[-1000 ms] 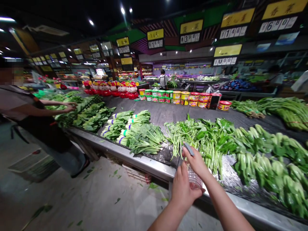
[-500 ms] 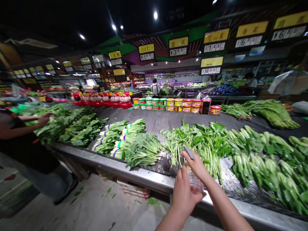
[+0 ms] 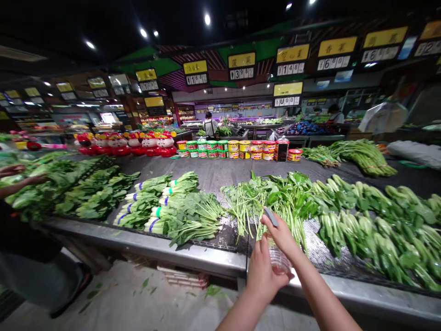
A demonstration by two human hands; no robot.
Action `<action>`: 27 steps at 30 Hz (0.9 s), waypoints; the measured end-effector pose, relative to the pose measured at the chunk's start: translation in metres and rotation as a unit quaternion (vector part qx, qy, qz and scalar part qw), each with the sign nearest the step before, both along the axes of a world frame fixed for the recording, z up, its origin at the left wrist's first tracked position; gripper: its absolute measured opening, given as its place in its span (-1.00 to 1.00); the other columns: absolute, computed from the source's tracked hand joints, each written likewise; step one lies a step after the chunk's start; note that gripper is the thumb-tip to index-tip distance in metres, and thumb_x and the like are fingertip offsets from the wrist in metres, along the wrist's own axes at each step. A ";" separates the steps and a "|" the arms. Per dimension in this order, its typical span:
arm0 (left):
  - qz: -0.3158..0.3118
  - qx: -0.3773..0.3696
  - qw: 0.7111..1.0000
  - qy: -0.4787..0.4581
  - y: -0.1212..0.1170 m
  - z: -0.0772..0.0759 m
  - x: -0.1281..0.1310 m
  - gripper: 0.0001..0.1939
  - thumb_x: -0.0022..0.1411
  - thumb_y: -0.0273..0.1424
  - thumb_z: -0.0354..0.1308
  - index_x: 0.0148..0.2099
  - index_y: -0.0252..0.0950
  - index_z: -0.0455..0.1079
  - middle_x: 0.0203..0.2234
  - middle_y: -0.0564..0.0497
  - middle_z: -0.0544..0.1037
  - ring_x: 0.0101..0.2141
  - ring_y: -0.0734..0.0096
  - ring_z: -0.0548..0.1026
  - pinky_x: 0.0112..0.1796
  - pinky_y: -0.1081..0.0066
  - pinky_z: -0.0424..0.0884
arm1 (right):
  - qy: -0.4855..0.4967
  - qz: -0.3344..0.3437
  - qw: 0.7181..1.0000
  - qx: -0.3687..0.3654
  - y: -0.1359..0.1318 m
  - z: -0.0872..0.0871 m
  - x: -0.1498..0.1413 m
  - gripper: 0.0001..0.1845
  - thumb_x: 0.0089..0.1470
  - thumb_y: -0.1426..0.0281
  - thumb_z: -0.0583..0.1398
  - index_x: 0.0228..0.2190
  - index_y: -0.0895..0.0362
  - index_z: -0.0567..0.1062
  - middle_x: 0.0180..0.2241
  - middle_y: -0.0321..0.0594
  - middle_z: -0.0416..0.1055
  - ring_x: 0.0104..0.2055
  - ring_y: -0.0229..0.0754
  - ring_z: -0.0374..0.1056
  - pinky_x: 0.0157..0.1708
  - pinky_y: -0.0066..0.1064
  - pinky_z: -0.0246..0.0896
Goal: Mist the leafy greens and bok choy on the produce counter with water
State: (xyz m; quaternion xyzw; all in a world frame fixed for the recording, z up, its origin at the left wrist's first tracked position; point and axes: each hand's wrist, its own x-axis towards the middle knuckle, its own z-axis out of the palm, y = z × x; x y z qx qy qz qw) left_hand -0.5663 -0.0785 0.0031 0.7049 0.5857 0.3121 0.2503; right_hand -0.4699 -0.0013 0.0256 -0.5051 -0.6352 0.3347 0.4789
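Note:
My left hand (image 3: 262,272) is closed around a clear ribbed container (image 3: 279,258), which looks like a plastic bottle or cup, over the front edge of the vegetable stand. My right hand (image 3: 280,233) is closed at the container's top. A grey strip-like piece (image 3: 271,217) lies along its fingers; I cannot tell whether it belongs to the container. Just beyond my hands are loose leafy stems (image 3: 275,195) on the stand. Leafy bunches with purple and green bands (image 3: 165,202) lie to the left, and pale-stemmed greens (image 3: 372,230) to the right.
A metal rail (image 3: 155,250) edges the stand. Stacked tubs (image 3: 217,149), a phone-like dark rectangle (image 3: 281,151) and red figurines (image 3: 120,143) line the back. Another person's hands (image 3: 20,177) touch greens at the far left. Price signs (image 3: 292,59) hang above; a crate (image 3: 182,276) sits underneath.
My view has turned to the right, so the stand and the other person have shifted left in the picture. Both my hands keep the same hold on the container.

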 end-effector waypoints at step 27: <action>-0.092 0.016 0.995 -0.027 0.006 -0.007 0.007 0.06 -0.29 -0.34 0.36 0.26 -0.31 -0.04 0.06 -0.17 0.25 0.05 0.05 0.25 0.08 0.21 0.20 | 0.006 -0.044 0.999 0.010 -0.015 0.000 0.031 -0.45 0.03 0.04 0.14 -0.06 0.14 0.44 -0.16 -0.10 0.48 -0.14 -0.02 0.40 -0.16 -0.23 0.29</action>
